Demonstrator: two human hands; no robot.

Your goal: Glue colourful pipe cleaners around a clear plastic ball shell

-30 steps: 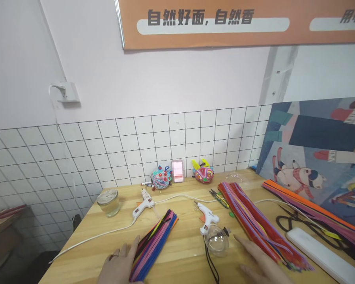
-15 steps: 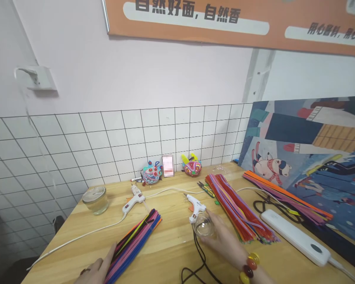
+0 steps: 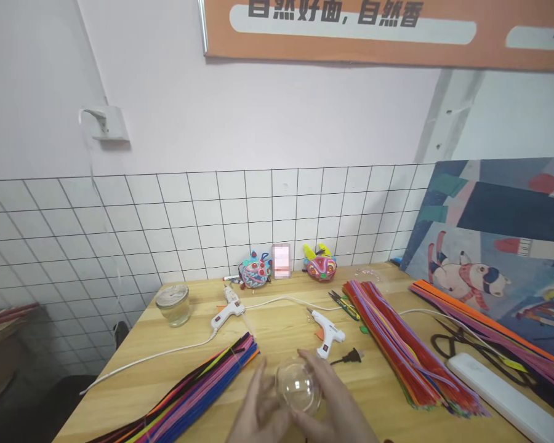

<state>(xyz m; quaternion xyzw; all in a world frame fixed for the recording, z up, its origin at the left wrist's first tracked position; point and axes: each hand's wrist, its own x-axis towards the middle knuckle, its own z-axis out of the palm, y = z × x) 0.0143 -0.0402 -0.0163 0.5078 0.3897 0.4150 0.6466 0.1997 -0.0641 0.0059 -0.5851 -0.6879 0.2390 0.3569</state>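
A clear plastic ball [image 3: 298,386] is held low in the middle of the head view, just above the near edge of the worktop [image 3: 277,335]. The left hand [image 3: 257,411] is cupped against its left side, fingers upright; the right hand [image 3: 337,403] is wrapped round its right side and underside. Both hands are closed on the ball, the one close to the other.

Risk, as judged: the shell appears smooth and glossy, so a slip from the fingertips is possible; a round thing dropped here could roll off the near edge. A faint line across the ball may be a seam between two halves, though this cannot be told with certainty; if so, a squeeze or twist could part it.

Appearance: transparent, thin-walled, apparently empty, with highlights on the upper curve and the wood grain seen through it.

Just to the left, a bundle of mixed-colour pipe cleaners [image 3: 198,394] is laid slantwise. Just beyond the ball, a white glue gun [image 3: 329,328] lies with a black plug [image 3: 349,356] beside it. Farther right, a red-dominated pipe cleaner bundle [image 3: 404,347] is spread. A second glue gun [image 3: 228,311] and a glass jar [image 3: 172,304] are noted farther back left. Against the tiled wall [image 3: 258,215], two painted figures [image 3: 255,274] are stood.
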